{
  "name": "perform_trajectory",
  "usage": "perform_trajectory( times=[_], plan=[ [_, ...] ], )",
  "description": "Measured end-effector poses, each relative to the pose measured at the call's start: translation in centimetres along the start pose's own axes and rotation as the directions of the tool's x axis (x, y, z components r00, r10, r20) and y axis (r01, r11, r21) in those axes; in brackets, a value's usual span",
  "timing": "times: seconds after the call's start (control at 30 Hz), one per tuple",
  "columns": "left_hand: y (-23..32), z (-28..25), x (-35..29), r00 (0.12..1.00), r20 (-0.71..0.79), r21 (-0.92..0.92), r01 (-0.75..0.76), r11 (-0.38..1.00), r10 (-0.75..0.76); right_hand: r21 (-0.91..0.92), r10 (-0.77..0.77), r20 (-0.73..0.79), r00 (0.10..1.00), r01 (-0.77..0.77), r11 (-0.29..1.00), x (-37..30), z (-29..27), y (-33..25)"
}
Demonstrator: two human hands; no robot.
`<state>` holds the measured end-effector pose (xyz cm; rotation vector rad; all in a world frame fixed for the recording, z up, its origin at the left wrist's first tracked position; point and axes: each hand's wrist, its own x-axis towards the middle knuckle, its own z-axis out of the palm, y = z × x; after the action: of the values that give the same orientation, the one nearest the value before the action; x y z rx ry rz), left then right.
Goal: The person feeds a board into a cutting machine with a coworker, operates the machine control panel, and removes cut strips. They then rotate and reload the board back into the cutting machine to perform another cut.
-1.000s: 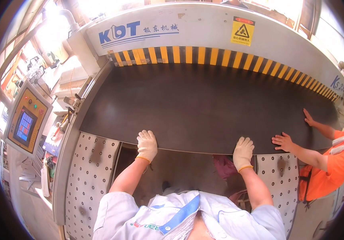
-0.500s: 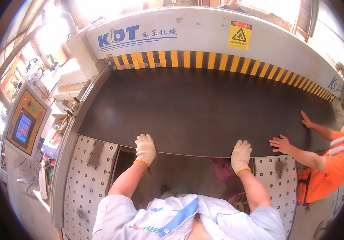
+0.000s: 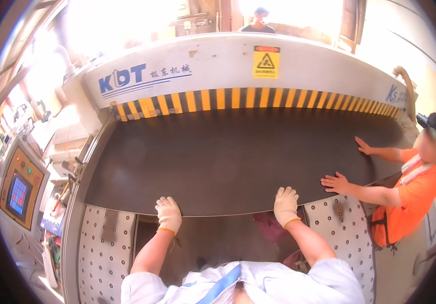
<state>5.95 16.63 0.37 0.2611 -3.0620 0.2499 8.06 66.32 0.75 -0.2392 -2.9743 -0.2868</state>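
A large dark flat panel (image 3: 218, 162) lies across the machine bed, its far side beneath a striped guard. My left hand (image 3: 169, 215), in a pale work glove, grips the panel's near edge left of the middle, with its fingers on top. My right hand (image 3: 286, 206), gloved alike, holds the same edge farther right. Both thumbs are hidden. To the right, a co-worker in an orange shirt (image 3: 414, 188) rests two bare hands flat on the panel, the nearer one (image 3: 335, 184) close to my right hand.
The wide pale machine beam (image 3: 218, 58) spans the back, with a yellow-and-black striped guard (image 3: 243, 98) below it. Perforated support tables (image 3: 104, 256) stand on both sides of me. A control screen (image 3: 19, 192) hangs at left. Another person (image 3: 259, 24) is behind the beam.
My view has tilted up and turned right, so the machine sits lower and farther left in it. The person behind the beam shows more. Both my hands stay on the panel's edge.
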Motion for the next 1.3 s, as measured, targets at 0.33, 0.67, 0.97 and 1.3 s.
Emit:
perform_trajectory(
  times=[0.33, 0.67, 0.97, 1.3],
  plan=[
    [-0.3, 2.4, 1.0, 0.997, -0.070, 0.113, -0.008, 0.994, 0.016, 0.092, 0.086, -0.073, 0.994, -0.079, 0.993, -0.4, -1.1, 0.7],
    [0.3, -0.1, -2.6, 0.995, -0.084, 0.176, -0.034, 0.984, 0.049, 0.074, 0.070, 0.010, 0.998, -0.070, 0.995, -3.4, -1.1, 0.8],
    [-0.9, -0.1, -3.9, 0.988, -0.086, 0.153, -0.112, 0.982, 0.127, 0.058, 0.077, 0.014, 0.997, -0.078, 0.995, -3.6, -1.2, 0.6],
    [-1.8, 0.8, -3.5, 0.962, -0.160, 0.161, -0.196, 0.967, 0.222, -0.047, 0.045, 0.062, 0.997, -0.043, 0.998, -3.3, -1.4, 0.7]
  ],
)
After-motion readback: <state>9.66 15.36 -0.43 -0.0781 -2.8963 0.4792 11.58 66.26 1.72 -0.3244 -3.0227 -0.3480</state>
